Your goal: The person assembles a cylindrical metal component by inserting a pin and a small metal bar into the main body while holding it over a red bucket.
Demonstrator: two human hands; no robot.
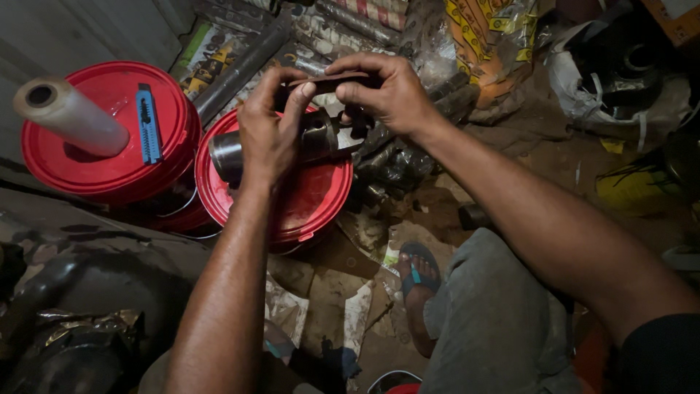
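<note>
Dim, cluttered dirt floor (pixel 554 157); grey wall (pixel 80 33).

Single view only, from a head-worn camera, looking steeply down and slightly forward over both forearms. Close range: left hand (pixel 271 128) and right hand (pixel 386 91) near upper centre, just above two red bucket lids (pixel 109 168). Lower frame filled by knee and sandalled foot (pixel 417 281) on the floor. No second view for overlap.
</note>
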